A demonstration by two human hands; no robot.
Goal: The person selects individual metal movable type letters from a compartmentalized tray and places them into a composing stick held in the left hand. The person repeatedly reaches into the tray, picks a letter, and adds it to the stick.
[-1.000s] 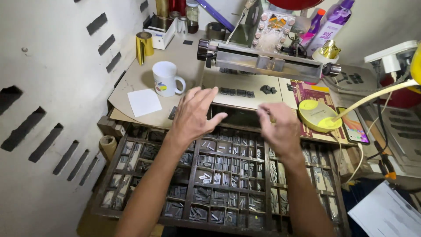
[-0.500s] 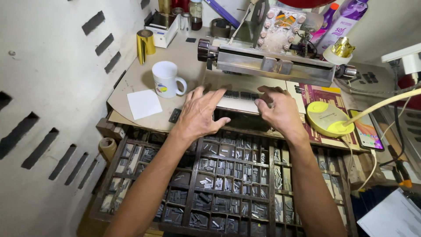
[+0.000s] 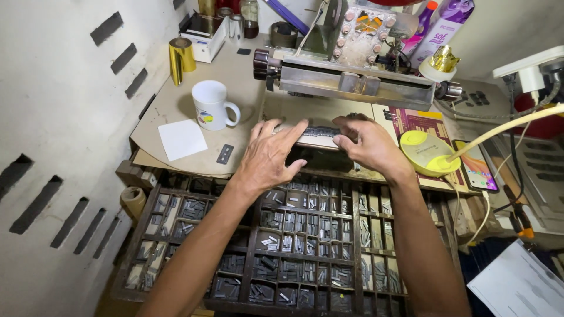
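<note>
Both hands have come up from over the type drawer and now sit on the strip of metal type (image 3: pixel 320 132) lying on the surface just in front of the press. So yeah, my left hand (image 3: pixel 271 157) is spread flat with the fingers (image 3: pixel 294 130) stretched out and touching the left end of that dark row of letters, not clenched around anything. My right hand (image 3: pixel 367 144) is curled at the right end, fingers bent and pressing or pinching there, though I can't tell how firm that grip really is from this angle. Looks to me like the line is being squared up between the two hands now instead of hunting for sorts below. The wooden type case (image 3: pixel 294 246) with all its little compartments of grey metal pieces sits open right under my forearms. Off to the left there's a white mug (image 3: pixel 212 104) and a white square of paper (image 3: pixel 182 139), with a small dark piece (image 3: pixel 224 154) near them. The metal press (image 3: pixel 352 79) is right behind the strip, and a yellow lamp base (image 3: pixel 427 152) is just beside my right wrist.
</note>
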